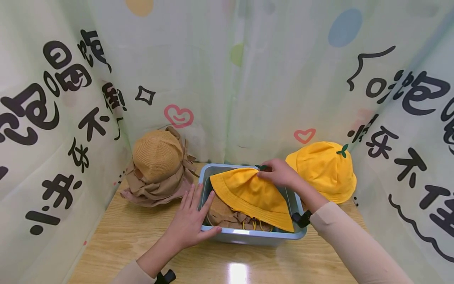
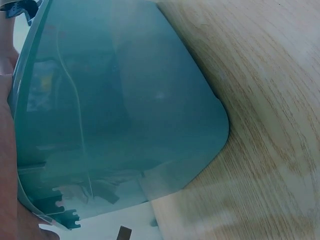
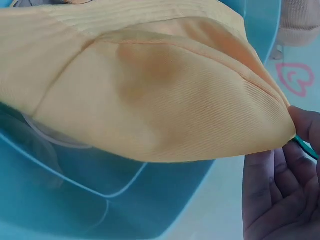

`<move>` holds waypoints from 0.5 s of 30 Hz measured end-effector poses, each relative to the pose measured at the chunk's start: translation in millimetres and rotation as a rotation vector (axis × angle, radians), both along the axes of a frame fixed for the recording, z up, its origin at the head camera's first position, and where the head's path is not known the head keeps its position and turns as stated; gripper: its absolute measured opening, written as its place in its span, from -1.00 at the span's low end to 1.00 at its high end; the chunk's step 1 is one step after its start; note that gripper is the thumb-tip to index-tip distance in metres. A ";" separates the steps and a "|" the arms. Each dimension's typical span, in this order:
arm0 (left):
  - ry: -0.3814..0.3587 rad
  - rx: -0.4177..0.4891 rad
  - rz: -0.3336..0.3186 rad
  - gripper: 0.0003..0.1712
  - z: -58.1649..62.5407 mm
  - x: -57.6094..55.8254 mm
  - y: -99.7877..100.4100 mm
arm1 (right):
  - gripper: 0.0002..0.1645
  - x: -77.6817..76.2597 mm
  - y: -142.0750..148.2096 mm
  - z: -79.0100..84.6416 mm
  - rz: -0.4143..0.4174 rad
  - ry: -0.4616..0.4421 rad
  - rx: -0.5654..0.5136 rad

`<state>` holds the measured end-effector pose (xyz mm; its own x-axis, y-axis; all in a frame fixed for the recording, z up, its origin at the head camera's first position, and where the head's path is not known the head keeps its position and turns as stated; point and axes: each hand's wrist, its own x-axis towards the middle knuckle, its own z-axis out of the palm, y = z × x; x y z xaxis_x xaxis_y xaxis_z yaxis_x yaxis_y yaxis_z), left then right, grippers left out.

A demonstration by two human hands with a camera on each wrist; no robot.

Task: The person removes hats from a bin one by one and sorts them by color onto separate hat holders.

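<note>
My right hand (image 1: 278, 172) pinches a yellow bucket hat (image 1: 253, 193) by its crown, close to the green sprout on top. The hat hangs tilted over a blue plastic bin (image 1: 244, 236), its brim spread across the opening. In the right wrist view, thumb and fingers grip the tip of the yellow cloth. My left hand (image 1: 191, 219) rests on the bin's left rim with fingers straight and spread. Below the yellow hat, a brown hat (image 1: 220, 213) lies inside the bin, partly covered. Yellow cords show at the front.
Left of the bin, a stack of tan and brown hats (image 1: 157, 157) stands on the wooden table (image 1: 142, 232). To its right sits another yellow hat (image 1: 320, 173) with a green sprout. A printed curtain (image 1: 227, 79) surrounds the table at the back and sides.
</note>
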<state>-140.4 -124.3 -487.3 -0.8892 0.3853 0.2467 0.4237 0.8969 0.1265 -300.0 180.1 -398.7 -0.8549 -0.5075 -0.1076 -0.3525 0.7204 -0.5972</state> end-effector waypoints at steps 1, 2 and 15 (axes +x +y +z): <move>0.000 0.000 -0.001 0.14 -0.1 0.0 0.1 | -0.78 0.4 1.2 1.7 -0.002 0.004 -0.009; 0.001 -0.001 -0.002 0.14 -0.2 0.0 0.2 | -0.78 0.5 2.2 3.2 -0.002 0.011 -0.015; -0.002 0.017 -0.001 0.14 -1.6 0.5 0.2 | -0.76 6.0 11.3 26.5 -0.038 0.067 -0.058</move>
